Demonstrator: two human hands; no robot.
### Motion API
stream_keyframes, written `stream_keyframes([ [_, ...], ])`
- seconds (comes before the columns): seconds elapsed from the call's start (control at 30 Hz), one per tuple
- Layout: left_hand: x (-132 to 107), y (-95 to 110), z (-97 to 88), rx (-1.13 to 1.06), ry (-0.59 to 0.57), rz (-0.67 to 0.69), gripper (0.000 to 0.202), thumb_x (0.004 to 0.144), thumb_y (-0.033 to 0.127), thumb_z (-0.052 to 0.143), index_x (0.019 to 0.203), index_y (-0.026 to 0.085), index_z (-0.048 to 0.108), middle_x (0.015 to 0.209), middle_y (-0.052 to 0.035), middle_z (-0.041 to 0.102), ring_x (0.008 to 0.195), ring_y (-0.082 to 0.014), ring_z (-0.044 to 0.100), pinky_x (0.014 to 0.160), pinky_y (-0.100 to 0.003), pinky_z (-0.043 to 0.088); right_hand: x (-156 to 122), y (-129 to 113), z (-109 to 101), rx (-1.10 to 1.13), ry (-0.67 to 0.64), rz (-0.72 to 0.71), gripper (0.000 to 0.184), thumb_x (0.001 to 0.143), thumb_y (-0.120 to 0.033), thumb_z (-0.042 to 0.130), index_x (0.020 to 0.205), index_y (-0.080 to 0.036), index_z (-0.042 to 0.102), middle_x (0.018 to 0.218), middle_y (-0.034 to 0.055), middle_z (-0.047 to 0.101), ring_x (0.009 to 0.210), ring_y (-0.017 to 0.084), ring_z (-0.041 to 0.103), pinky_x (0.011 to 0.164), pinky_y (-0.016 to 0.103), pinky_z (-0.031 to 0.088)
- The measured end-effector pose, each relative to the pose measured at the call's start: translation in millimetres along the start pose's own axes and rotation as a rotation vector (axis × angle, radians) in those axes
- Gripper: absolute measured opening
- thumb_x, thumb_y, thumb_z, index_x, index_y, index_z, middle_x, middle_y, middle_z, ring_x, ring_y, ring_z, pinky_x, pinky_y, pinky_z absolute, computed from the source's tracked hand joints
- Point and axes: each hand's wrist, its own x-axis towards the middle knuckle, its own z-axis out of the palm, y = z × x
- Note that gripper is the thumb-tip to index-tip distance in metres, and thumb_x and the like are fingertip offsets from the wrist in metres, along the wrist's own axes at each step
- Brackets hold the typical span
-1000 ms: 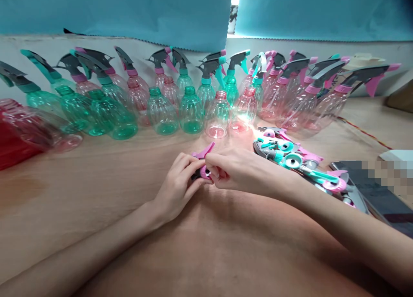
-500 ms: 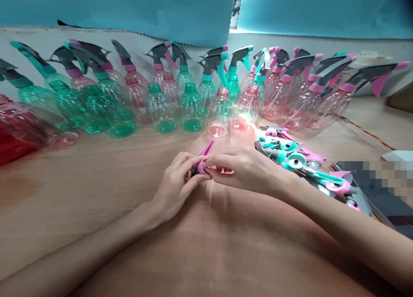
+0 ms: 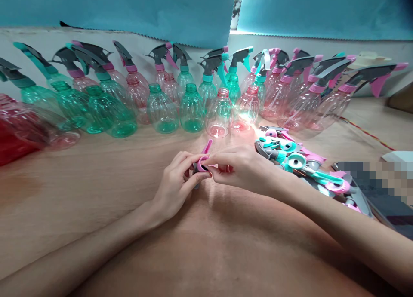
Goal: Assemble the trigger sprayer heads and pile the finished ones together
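Wooden table (image 3: 97, 194) holds a back row of bottles (image 3: 192, 110) and, right, a pile of trigger heads (image 3: 290, 157). Mid-table, left hand (image 3: 176, 187) and right hand (image 3: 245, 168) both pinch one pink trigger head (image 3: 204, 159) between meeting fingertips, its lever pointing up and away.

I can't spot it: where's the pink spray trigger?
Head view, centre: the pink spray trigger is pinched between the left hand and right hand, in front of the capless bottles, left of the trigger pile.
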Motion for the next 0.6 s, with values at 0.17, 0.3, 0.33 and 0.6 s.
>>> stream_keyframes([
  [0.17, 1, 0, 0.4, 0.002, 0.044, -0.033, 0.020, 0.085, 0.028, 0.060, 0.104, 0.020, 0.063, 0.087, -0.0008, 0.055, 0.071, -0.0128, 0.050, 0.063, -0.024, 0.042, -4, 2, 13, 0.032, 0.106, 0.044, 0.021, 0.088, -0.021, 0.051, 0.093, -0.014, 0.070, 0.076, 0.0046, 0.073, 0.059, 0.010, 0.060, 0.058, 0.022, 0.046],
  [0.3, 0, -3, 1.0, 0.004, 0.050, -0.041, 0.022, 0.085, 0.028, 0.060, 0.106, 0.021, 0.062, 0.090, -0.0009, 0.057, 0.074, -0.0131, 0.051, 0.065, -0.024, 0.042, -9, 0, 21, 0.011, 0.136, 0.037, 0.019, 0.088, -0.020, 0.051, 0.089, -0.014, 0.069, 0.078, 0.0058, 0.073, 0.066, 0.012, 0.063, 0.061, 0.024, 0.046],
  [0.33, 0, -3, 1.2, 0.001, 0.048, -0.052, 0.022, 0.085, 0.028, 0.061, 0.106, 0.021, 0.062, 0.090, -0.0007, 0.057, 0.074, -0.0130, 0.051, 0.065, -0.024, 0.042, -9, -1, 22, 0.003, 0.139, 0.037, 0.018, 0.088, -0.018, 0.051, 0.087, -0.014, 0.069, 0.076, 0.0052, 0.072, 0.065, 0.012, 0.062, 0.059, 0.024, 0.046],
  [0.6, 0, -5, 3.3, -0.062, 0.043, -0.103, 0.023, 0.081, 0.032, 0.066, 0.101, 0.021, 0.062, 0.096, -0.0017, 0.062, 0.074, -0.0130, 0.054, 0.065, -0.025, 0.045, 4, -7, -17, -0.025, 0.299, 0.257, 0.018, 0.088, -0.024, 0.053, 0.084, -0.016, 0.069, 0.046, -0.0052, 0.051, 0.042, 0.008, 0.047, 0.046, 0.022, 0.038],
])
